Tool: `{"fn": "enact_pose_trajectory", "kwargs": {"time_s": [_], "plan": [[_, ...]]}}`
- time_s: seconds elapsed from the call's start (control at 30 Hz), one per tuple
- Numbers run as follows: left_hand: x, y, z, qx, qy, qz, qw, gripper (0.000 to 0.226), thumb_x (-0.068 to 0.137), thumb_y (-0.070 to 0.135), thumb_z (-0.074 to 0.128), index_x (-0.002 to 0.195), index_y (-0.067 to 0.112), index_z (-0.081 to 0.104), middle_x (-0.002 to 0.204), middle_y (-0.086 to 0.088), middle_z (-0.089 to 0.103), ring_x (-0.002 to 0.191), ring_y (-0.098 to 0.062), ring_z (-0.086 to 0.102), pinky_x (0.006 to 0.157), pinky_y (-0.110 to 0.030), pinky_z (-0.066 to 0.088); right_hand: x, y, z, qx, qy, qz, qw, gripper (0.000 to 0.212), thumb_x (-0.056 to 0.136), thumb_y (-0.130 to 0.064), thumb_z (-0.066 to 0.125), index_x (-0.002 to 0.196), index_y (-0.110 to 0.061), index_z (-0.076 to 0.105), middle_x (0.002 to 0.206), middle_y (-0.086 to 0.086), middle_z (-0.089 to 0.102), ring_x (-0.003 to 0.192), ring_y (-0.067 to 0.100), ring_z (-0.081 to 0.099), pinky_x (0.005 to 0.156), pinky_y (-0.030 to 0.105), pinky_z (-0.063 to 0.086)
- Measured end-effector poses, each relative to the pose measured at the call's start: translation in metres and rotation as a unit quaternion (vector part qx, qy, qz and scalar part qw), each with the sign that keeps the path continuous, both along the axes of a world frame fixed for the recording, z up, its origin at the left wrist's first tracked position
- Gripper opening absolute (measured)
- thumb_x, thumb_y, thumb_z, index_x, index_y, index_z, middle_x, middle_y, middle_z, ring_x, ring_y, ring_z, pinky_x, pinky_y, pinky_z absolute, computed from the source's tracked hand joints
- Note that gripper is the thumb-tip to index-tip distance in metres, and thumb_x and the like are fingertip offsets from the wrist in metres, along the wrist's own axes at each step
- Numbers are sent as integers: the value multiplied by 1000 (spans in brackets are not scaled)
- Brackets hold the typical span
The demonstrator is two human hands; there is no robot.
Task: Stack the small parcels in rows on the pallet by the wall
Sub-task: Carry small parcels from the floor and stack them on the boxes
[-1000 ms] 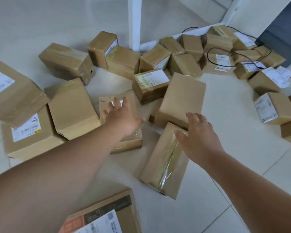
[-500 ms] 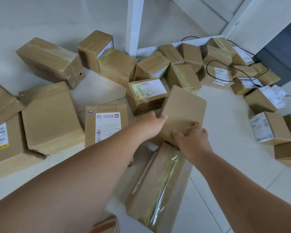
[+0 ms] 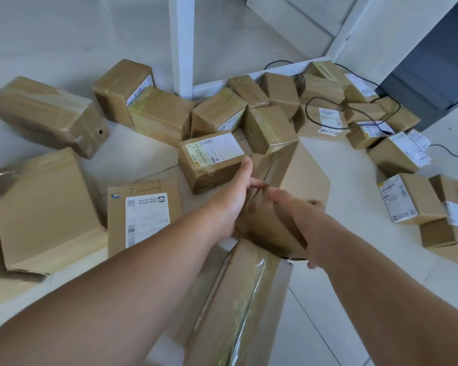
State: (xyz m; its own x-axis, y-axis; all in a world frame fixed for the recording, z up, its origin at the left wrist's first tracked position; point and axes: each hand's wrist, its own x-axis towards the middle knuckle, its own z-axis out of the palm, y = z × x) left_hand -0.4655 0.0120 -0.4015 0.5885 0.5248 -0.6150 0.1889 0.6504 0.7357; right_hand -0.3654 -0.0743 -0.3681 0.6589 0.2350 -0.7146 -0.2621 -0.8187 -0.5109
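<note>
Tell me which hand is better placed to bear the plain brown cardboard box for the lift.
Right, probably. The right hand wraps the near end of the plain brown cardboard box, fingers curled underneath, so it can take the weight. The left hand only grips the taped side, steadying it.

Packed ahead with taped brown cardboard parcels (image 3: 269,128) around a white upright post (image 3: 181,43), black cable (image 3: 306,109) looped over some; bare pale floor tiles (image 3: 354,186) at right.

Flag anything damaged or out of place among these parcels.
A black cable loops over the labelled parcel by the wall. The large flat box at left has a torn lower edge; the long box behind it has a hole in its end. Left hand and right hand grip a plain parcel.
</note>
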Motion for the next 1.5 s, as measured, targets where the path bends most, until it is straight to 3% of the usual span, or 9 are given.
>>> {"fn": "enact_pose_trajectory", "kwargs": {"time_s": [0.1, 0.17, 0.23, 0.33, 0.43, 0.6, 0.73, 1.0, 1.5], "plan": [[-4, 14, 2, 54, 42, -31, 997, 70, 95, 70, 27, 106, 19, 74, 108, -6, 70, 102, -23, 63, 93, -40, 49, 6, 4, 2, 24, 0, -2, 1000, 98, 46, -62, 81, 127, -33, 34, 120, 4, 47, 105, 32, 51, 89, 47, 47], [-7, 29, -6, 194, 115, -73, 971, 54, 94, 65, 41, 113, 21, 67, 116, -1, 64, 112, -24, 58, 101, -43, 44, 8, 7, 4, 43, -38, 3, 998, 106, 30, -65, 76, 124, -41, 35, 123, 6, 48, 105, 35, 55, 89, 52, 51], [-11, 50, -18, 373, 232, -113, 891, 55, 87, 58, 61, 128, 23, 54, 126, -1, 55, 120, -26, 52, 102, -43, 43, 11, 10, 5, 71, -62, 7, 995, 110, 26, -66, 75, 125, -44, 34, 125, 5, 47, 106, 35, 56, 90, 53, 52], [-17, 82, -33, 521, 387, -154, 745, 100, 74, 60, 73, 152, 20, 23, 156, -12, 24, 143, -33, 22, 114, -45, 24, 15, 11, 8, 71, -95, 31, 992, 126, 25, -67, 71, 141, -47, 23, 128, 5, 42, 111, 34, 52, 95, 53, 50], [-22, 112, -47, 524, 434, -205, 704, 126, 67, 62, 78, 156, 20, 0, 163, -17, -8, 150, -34, -9, 119, -48, 7, 20, 8, 4, 73, -105, 42, 991, 133, 26, -67, 67, 147, -47, 16, 131, 5, 39, 113, 33, 50, 98, 54, 48], [-20, 136, -68, 477, 460, -263, 701, 139, 59, 64, 82, 156, 20, -7, 162, -19, -9, 150, -35, -8, 120, -49, 6, 41, -10, -7, 97, -93, 35, 990, 117, 53, -58, 79, 149, -48, 14, 136, 3, 37, 113, 30, 51, 103, 53, 44], [-19, 130, -75, 506, 449, -219, 703, 121, 57, 53, 84, 151, 22, 14, 144, -21, 26, 136, -39, 24, 112, -44, 28, 52, -29, -11, 109, -81, 27, 990, 128, 31, -64, 74, 146, -51, 16, 137, 1, 41, 114, 28, 53, 104, 52, 43], [9, 96, -22, 596, 350, -120, 713, 113, 53, 47, 88, 145, 25, 24, 133, -18, 29, 128, -36, 25, 105, -43, 32, 80, -88, -5, 130, -91, -41, 987, 126, 32, -65, 75, 143, -55, 18, 140, -3, 42, 122, 28, 50, 105, 55, 41], [156, -163, 73, 592, 130, -287, 742, 108, 61, 55, 79, 148, 29, 20, 134, -10, 26, 129, -30, 23, 101, -39, 33, 107, -335, 73, 120, -195, -250, 941, 124, 34, -64, 78, 142, -55, 20, 134, 2, 41, 114, 29, 52, 98, 52, 49]]}}
